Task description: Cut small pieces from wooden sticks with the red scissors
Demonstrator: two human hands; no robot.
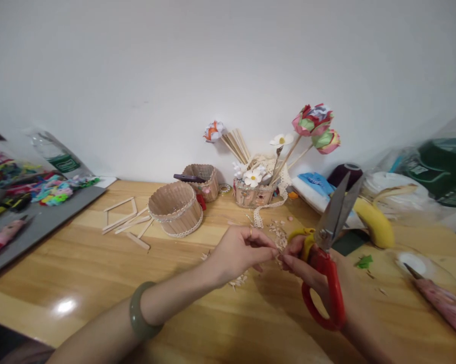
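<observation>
My left hand (245, 253), with a green bangle on its wrist, reaches to the middle of the table. Its thumb and fingers are pinched together, and what lies between them is too small to make out. Close to those fingertips is my right hand (313, 270), its thumb and fingers also drawn together. A pair of scissors (334, 215) with red and yellow handles is held in the right hand, blades up and slightly apart. Pale small wood chips (277, 233) lie scattered behind and beneath the hands.
Behind stand a round stick basket (182, 222), another basket (209, 189) with a dark object across its rim, and a flower-filled basket (253, 197) with lace. Craft sticks (124, 222) lie left. A banana (377, 227) and a pink-handled pointed tool (440, 303) are right.
</observation>
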